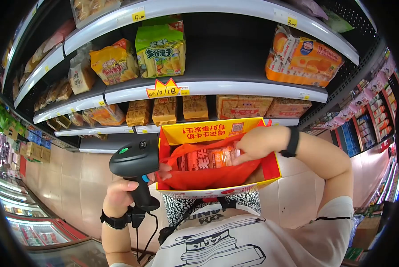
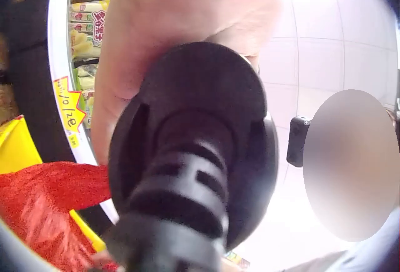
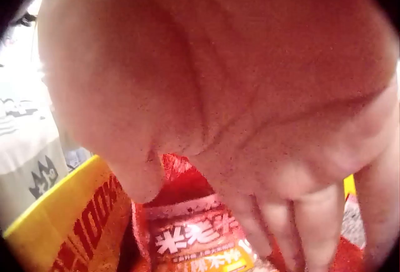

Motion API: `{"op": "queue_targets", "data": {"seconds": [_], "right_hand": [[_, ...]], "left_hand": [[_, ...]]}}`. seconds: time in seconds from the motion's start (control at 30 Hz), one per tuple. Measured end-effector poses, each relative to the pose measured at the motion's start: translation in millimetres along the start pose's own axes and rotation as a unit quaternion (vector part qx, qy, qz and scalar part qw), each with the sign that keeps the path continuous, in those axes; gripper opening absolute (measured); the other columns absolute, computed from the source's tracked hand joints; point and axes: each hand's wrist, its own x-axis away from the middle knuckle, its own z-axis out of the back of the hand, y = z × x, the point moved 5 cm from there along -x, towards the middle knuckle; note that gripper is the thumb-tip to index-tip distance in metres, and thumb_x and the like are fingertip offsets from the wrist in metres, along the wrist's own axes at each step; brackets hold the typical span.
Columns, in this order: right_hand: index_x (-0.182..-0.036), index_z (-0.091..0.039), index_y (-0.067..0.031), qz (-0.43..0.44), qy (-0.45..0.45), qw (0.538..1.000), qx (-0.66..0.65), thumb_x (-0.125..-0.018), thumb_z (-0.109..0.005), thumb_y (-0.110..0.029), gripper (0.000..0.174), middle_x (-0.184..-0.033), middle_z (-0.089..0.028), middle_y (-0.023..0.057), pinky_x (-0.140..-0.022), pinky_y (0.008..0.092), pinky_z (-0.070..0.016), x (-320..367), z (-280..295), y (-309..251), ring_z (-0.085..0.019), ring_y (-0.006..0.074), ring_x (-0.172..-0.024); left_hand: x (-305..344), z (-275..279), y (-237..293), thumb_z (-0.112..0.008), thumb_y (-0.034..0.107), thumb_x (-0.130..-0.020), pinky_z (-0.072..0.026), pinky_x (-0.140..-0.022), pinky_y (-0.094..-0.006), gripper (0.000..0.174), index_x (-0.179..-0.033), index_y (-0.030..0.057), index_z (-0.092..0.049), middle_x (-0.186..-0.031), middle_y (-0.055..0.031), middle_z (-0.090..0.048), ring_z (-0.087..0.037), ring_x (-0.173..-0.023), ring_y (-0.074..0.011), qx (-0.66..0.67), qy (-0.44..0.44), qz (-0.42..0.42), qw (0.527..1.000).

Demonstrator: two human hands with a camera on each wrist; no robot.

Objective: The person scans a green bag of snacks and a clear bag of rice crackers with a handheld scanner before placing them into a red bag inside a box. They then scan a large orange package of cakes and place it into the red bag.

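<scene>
Gripping the black barcode scanner (image 1: 135, 162) by its handle, your left hand (image 1: 119, 196) has its fingers wrapped fully round the grip and holds it upright just beside the left wall of the yellow box (image 1: 217, 129). The scanner's head sits level with that wall and its cable hangs down past your wrist. The box sits in front of your chest, and a red bag (image 1: 208, 178) lies inside it with its mouth open. Your right hand (image 1: 257, 142) reaches in from the right, over the box's rim. Its fingers dip down into the bag and rest on the right end of a snack packet (image 1: 206, 159) with white characters. On the right wrist view the thumb stands apart from the fingers with the packet below them, but you cannot tell whether they actually pinch it. Beyond the box, a shelf (image 1: 235, 87) carries bagged snacks, with a yellow price tag (image 1: 163, 90) clipped to its front edge.
</scene>
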Motion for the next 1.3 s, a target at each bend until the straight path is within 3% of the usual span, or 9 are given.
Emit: {"op": "queue_targets", "data": {"seconds": [0.03, 0.2, 0.4, 0.5, 0.67, 0.73, 1.03, 1.17, 1.3], "right_hand": [[-0.099, -0.06, -0.0039, 0.003, 0.009, 1.0, 0.014, -0.081, -0.051, -0.058, 0.058, -0.086, -0.063, 0.0199, -0.07, 0.0419, -0.0469, 16.7, 4.1, -0.5, -0.06, 0.0365, -0.081], [-0.09, -0.061, -0.0046, 0.027, 0.09, 0.995, 0.033, -0.068, -0.071, -0.03, 0.036, -0.078, -0.063, 0.0154, -0.068, 0.0397, -0.047, 59.0, -9.5, 15.0, -0.06, 0.0333, -0.077], [-0.066, -0.058, -0.0049, 0.022, 0.256, 0.966, 0.036, -0.067, -0.064, -0.013, 0.009, -0.066, -0.058, 0.015, -0.065, 0.0422, -0.045, 93.8, -11.4, 10.1, -0.058, 0.0335, -0.07], [-0.066, -0.057, -0.0032, 0.021, 0.295, 0.955, 0.023, -0.069, -0.062, -0.013, 0.011, -0.067, -0.057, 0.0148, -0.065, 0.0424, -0.0443, 105.5, -16.6, 6.7, -0.057, 0.0337, -0.069], [-0.067, -0.056, -0.0016, 0.018, 0.304, 0.953, -0.001, -0.07, -0.062, -0.012, 0.013, -0.067, -0.057, 0.0156, -0.064, 0.0422, -0.044, 109.1, -37.3, 9.7, -0.056, 0.0341, -0.07], [-0.068, -0.056, -0.0013, 0.017, 0.307, 0.951, -0.009, -0.07, -0.062, -0.012, 0.013, -0.067, -0.057, 0.0157, -0.064, 0.042, -0.044, 110.3, -43.0, 8.2, -0.056, 0.0342, -0.07], [-0.071, -0.056, -0.0028, 0.021, 0.31, 0.95, -0.014, -0.071, -0.063, -0.012, 0.011, -0.067, -0.057, 0.0159, -0.065, 0.0408, -0.045, 115.1, -58.6, -3.0, -0.057, 0.0337, -0.07], [-0.071, -0.056, -0.0033, 0.015, 0.307, 0.951, -0.019, -0.072, -0.062, -0.013, 0.011, -0.068, -0.058, 0.0155, -0.065, 0.041, -0.0454, 114.1, -60.3, 1.7, -0.057, 0.0335, -0.07], [-0.071, -0.058, -0.0038, 0.015, 0.296, 0.955, -0.026, -0.071, -0.062, -0.014, 0.011, -0.069, -0.059, 0.0148, -0.065, 0.0409, -0.0455, 111.8, -56.9, 5.5, -0.058, 0.0333, -0.071]], "left_hand": [[2.3, 0.0, 0.4, -0.059, 0.022, -0.059, -0.0326, -0.1, -0.0482, 0.048, -0.1, -0.0038, -0.057, -0.116, -0.0278, -0.052, -0.049, -0.111, -0.0407, 0.022, 0.025, 0.008, 0.999], [24.0, 28.9, -15.8, -0.06, 0.023, -0.061, -0.0386, -0.092, -0.0395, 0.051, -0.105, -0.0026, -0.056, -0.108, -0.0203, -0.057, -0.054, -0.102, -0.03, 0.022, 0.02, -0.002, 1.0], [80.2, 26.5, -1.4, -0.066, 0.008, -0.069, -0.0422, -0.086, -0.0311, 0.052, -0.117, -0.0019, -0.05, -0.106, -0.0098, -0.06, -0.054, -0.098, -0.0183, -0.097, 0.168, -0.008, 0.981], [128.3, 31.9, -10.7, -0.073, -0.003, -0.064, -0.0432, -0.088, -0.0326, 0.06, -0.119, -0.0003, -0.049, -0.109, -0.008, -0.059, -0.055, -0.099, -0.0165, -0.211, 0.154, 0.123, 0.957], [127.7, 18.5, -76.4, -0.067, 0.013, -0.08, -0.0443, -0.082, -0.0276, 0.045, -0.119, 0.0005, -0.047, -0.102, -0.0094, -0.06, -0.055, -0.09, -0.0149, -0.322, -0.063, 0.26, 0.908], [126.0, 46.6, -136.2, -0.064, 0.018, -0.083, -0.0442, -0.082, -0.0305, 0.044, -0.12, 0.0, -0.045, -0.097, -0.011, -0.061, -0.054, -0.086, -0.0164, -0.32, -0.013, 0.339, 0.885], [68.2, 62.6, -219.4, -0.059, 0.044, -0.082, -0.0434, -0.087, -0.0397, 0.067, -0.12, -0.0077, -0.04, -0.107, -0.0269, -0.054, -0.055, -0.096, -0.0388, -0.56, -0.154, 0.109, 0.807], [59.3, 47.4, -205.9, -0.051, 0.059, -0.08, -0.0456, -0.084, -0.0422, 0.074, -0.113, -0.0073, -0.044, -0.105, -0.0257, -0.056, -0.056, -0.097, -0.0391, -0.714, -0.04, 0.239, 0.657], [61.1, 53.1, -191.0, -0.055, 0.061, -0.077, -0.047, -0.08, -0.0403, 0.074, -0.11, -0.0053, -0.047, -0.102, -0.0232, -0.058, -0.059, -0.091, -0.0357, -0.727, -0.011, 0.203, 0.655]]}}
